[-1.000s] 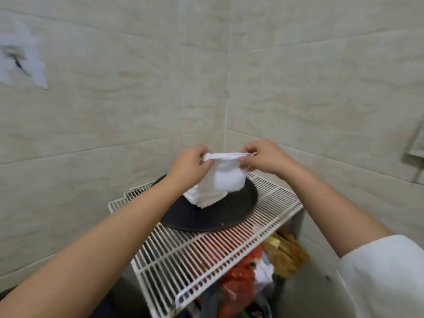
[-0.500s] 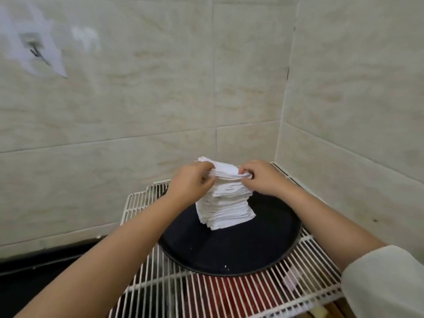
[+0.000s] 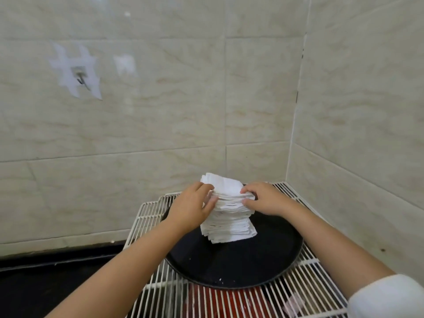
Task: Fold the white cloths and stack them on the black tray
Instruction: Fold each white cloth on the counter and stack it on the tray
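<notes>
A tall stack of folded white cloths [image 3: 229, 222] stands on the round black tray [image 3: 241, 267]. The top white cloth [image 3: 226, 185] lies flat on the stack. My left hand [image 3: 191, 208] is at the stack's upper left side, its fingertips pinching the left edge of the top cloth. At the upper right side, my right hand [image 3: 266, 199] pinches the cloth's right edge between curled fingers and thumb. The stack leans slightly and its lower layers jut out to the right.
The tray sits on a white wire rack [image 3: 146, 218] in a tiled corner; walls stand close behind and to the right. Red items [image 3: 229, 301] show under the rack. A dark counter [image 3: 46, 290] lies to the left. A hook [image 3: 80, 80] is stuck on the wall.
The cloth held up between both hands came down onto the top of the stack. Both hands stay at its edges. The view has moved closer and leftward.
</notes>
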